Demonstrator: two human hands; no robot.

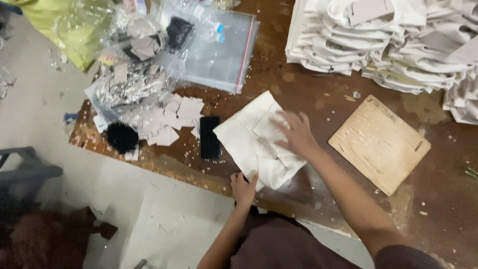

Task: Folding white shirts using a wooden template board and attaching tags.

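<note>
Folded white garment (256, 142), soft cotton-like cloth, roughly rectangular, lying angled near the front edge of the brown, worn, speckled table (308, 94). My right hand (297, 133) is flat on top of it, fingers spread wide, palm down, pressing not gripping. My left hand (243, 188) is at the garment's near corner by the table edge, fingers curled onto the cloth; can't tell if it's actually pinching it.

Just left of the garment: black phone (209, 137), flat, glossy slab. Further left: scattered pale card tags (172, 119), a fuzzy black bundle (122, 137), crinkled clear plastic bags (134, 82). Behind: a clear zip bag (219, 55) with a red seal strip. Right of the garment: thin plywood board (379, 143), rounded corners, lying flat. Back right: tall stack of folded white garments (378, 40) with card inserts.
</note>
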